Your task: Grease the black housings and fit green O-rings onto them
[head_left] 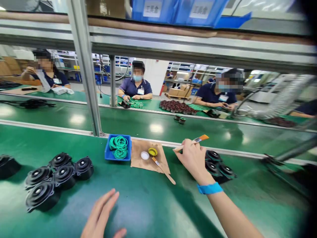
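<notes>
My right hand (194,160), with a blue band at the wrist, is closed around the wooden handle of a paintbrush (200,138); its orange bristles point up and right. My left hand (101,215) holds nothing, fingers apart, low over the green bench. Between them a second brush (163,171) lies with its bristle end on a stained cardboard sheet (138,162). A small pot of yellow stuff (153,151) and a white lid (145,155) are on that sheet. Beside it, green rings (120,147) fill a blue tray (107,154).
Several black round housings (41,195) stand at the left; more black housings (226,170) with green rings are behind my right hand. A metal post (85,72) rises at the bench's back rail. Co-workers (135,84) sit across the green conveyor (128,117).
</notes>
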